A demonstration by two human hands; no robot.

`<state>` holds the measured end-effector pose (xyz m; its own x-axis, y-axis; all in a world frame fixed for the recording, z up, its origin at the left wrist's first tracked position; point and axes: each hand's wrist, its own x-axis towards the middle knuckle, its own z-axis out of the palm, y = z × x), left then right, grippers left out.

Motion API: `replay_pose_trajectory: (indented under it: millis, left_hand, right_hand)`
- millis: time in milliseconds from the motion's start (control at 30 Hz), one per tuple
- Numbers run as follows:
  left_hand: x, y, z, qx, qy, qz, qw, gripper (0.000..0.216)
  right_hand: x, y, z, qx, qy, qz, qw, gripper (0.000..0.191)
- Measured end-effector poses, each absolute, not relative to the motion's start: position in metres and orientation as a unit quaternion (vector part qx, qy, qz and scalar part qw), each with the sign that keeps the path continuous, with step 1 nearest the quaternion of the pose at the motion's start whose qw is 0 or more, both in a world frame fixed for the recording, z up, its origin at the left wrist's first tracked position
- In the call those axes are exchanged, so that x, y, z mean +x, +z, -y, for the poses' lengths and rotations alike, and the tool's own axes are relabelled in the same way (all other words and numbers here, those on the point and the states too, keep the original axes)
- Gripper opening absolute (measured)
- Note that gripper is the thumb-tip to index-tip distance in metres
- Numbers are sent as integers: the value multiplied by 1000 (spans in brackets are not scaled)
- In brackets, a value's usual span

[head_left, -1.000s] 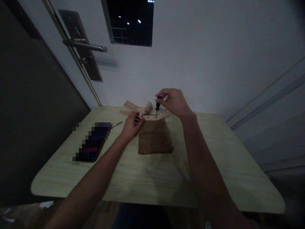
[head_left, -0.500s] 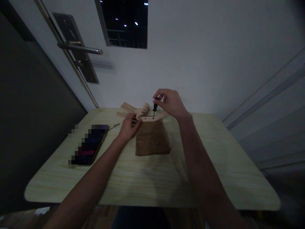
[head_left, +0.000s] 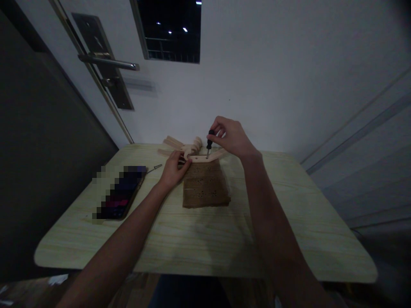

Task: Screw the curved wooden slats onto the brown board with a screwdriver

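My right hand pinches the black handle of a screwdriver, which stands nearly upright. Its tip meets a hole near the right part of a pale wooden piece with an angled end. Under that piece lies a brown, scored board that looks like cardboard. My left hand grips the left end of the wooden piece, thumb on its near edge, the other fingers partly hidden behind. Close beyond it are a curled wooden part and flat wooden strips.
A phone, partly pixelated, lies on the table at the left. A thin metal tool rests beside its top edge. Behind the table stands a white door with a metal handle and a dark window.
The view has shifted slightly. My right hand's fingers have turned a little on the screwdriver handle, its tip staying at the same hole. My left hand keeps its place.
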<state>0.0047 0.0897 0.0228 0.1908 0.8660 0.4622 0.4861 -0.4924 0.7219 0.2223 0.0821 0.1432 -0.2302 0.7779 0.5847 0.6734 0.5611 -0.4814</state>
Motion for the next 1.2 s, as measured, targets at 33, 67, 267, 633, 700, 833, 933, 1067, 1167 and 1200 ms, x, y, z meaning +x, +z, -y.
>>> replay_pose_trajectory:
  millis: [33,67,267,633,700,833,933,1067,1167,1200]
  left_hand:
    - [5,23,-90,741,444,-456,213,32]
    - [5,23,-90,741,444,-456,212,32]
    - [4,24,-88,743,445,-453,212,31]
    - [4,25,-88,744,439,-452,224,33]
    - [5,25,-88,745,439,-450,222,32]
    - [4,24,-88,745,446,-449,210,31]
    - [4,24,-88,744,448,-450,210,32]
    - [3,24,-86,738,449,-456,211,32]
    - [2,23,-86,741,445,-461,202,32]
    - [2,23,-86,742,442,-463,199,31]
  right_hand:
    - [222,144,-82,-466,57,783,409,17]
    - [221,144,-81,-468,51,784,404,18]
    - [225,137,-87,-437,79,799,405,20]
    - [220,138,-86,-453,25,783,425,13]
    - [219,137,-88,-445,9,790,421,15]
    - [219,135,-90,-440,7,804,400,2]
    - [224,136,-90,-432,38,810,395,12]
    - [232,136,-89,-426,50,816,386,33]
    - [235,136,-90,-432,47,813,388,33]
    - [236,137,-90,-433,50,811,390,31]
